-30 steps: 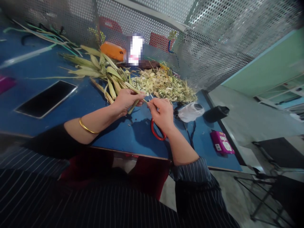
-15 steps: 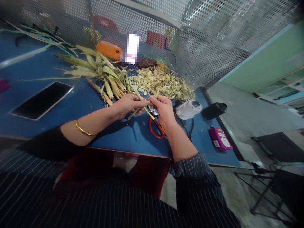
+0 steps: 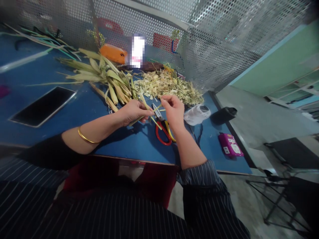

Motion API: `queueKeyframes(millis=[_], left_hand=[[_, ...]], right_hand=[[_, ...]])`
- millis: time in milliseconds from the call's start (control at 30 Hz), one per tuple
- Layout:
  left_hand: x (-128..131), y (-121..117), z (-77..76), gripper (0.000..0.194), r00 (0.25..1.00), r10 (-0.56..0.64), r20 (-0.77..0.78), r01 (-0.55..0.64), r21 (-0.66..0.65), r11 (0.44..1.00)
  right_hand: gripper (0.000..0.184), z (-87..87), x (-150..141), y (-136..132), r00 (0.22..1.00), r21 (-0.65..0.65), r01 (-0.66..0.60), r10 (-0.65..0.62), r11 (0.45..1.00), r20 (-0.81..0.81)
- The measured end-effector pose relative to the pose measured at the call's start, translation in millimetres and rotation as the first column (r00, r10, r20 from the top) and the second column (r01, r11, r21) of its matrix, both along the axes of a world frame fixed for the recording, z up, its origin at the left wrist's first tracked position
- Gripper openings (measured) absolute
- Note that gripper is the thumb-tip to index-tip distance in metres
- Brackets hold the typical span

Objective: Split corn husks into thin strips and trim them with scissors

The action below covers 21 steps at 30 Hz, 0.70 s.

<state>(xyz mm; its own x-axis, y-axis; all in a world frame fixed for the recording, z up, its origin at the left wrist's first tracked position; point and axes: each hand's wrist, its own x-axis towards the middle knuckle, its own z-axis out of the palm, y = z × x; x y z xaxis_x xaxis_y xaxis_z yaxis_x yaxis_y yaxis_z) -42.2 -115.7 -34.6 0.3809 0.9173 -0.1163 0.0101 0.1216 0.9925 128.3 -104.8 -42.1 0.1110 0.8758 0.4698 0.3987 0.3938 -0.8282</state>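
My left hand (image 3: 134, 112) is closed in a pinch around pale green corn husk strips (image 3: 156, 122), which cross at the fingertips and stick out on both sides. My right hand (image 3: 174, 109) pinches the far end of one narrow strip, stretched across the short gap between the hands. Below them, scissors (image 3: 163, 134) with red and yellow handles lie on the blue table (image 3: 134, 146), blades slightly apart. Behind the left hand lies a bundle of dried corn husks (image 3: 113, 79). A heap of shredded husk scraps (image 3: 169, 83) spreads beyond the right hand.
A dark-screened phone (image 3: 43, 106) lies at left. A white thread cone (image 3: 198, 114), a black cylinder (image 3: 225, 115) and a purple packet (image 3: 230, 145) are at right. An orange pack (image 3: 113, 53) and a lit, blurred-out screen (image 3: 138, 51) stand before the perforated metal partition (image 3: 159, 20).
My right hand has moved right and slightly up, away from the left, drawing the strip out between them. More of the scissors now shows. My left hand has barely moved.
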Motion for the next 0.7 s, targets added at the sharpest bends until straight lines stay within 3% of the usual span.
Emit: queueKeyframes(millis=[100,200,300,467,600,700], left_hand=[[0.4,-0.8,-3.6,0.013,0.994,-0.042,-0.100,0.053,0.108,0.993],[0.9,-2.2,-4.8,0.015,0.982,-0.095,-0.166,0.123,0.167,0.978],[1.0,-2.7,-4.2,0.020,0.981,-0.111,-0.158,0.139,0.181,0.973],[1.0,-2.7,-4.3,0.023,0.977,-0.148,-0.154,0.172,0.159,0.972],[1.9,-4.5,-2.4,0.024,0.980,-0.128,-0.151,0.145,0.107,0.984],[2.3,-4.0,1.5,0.026,0.997,-0.035,-0.072,0.037,0.032,0.999]], right_hand=[[0.017,7.0,0.9,-6.0,0.925,0.194,0.032,-0.102,0.980,0.365],[0.017,8.3,-4.9,-11.6,0.851,0.154,-0.123,0.024,0.980,0.524],[0.025,3.9,-9.9,-12.4,0.910,0.096,-0.170,0.119,0.981,0.397],[0.026,-4.8,-12.8,-11.2,0.987,0.113,-0.085,0.068,0.990,0.145],[0.024,-1.3,-10.9,-10.8,0.982,0.135,-0.105,0.081,0.985,0.169],[0.022,11.1,-2.4,-10.4,0.970,0.221,-0.070,0.015,0.973,0.242]])
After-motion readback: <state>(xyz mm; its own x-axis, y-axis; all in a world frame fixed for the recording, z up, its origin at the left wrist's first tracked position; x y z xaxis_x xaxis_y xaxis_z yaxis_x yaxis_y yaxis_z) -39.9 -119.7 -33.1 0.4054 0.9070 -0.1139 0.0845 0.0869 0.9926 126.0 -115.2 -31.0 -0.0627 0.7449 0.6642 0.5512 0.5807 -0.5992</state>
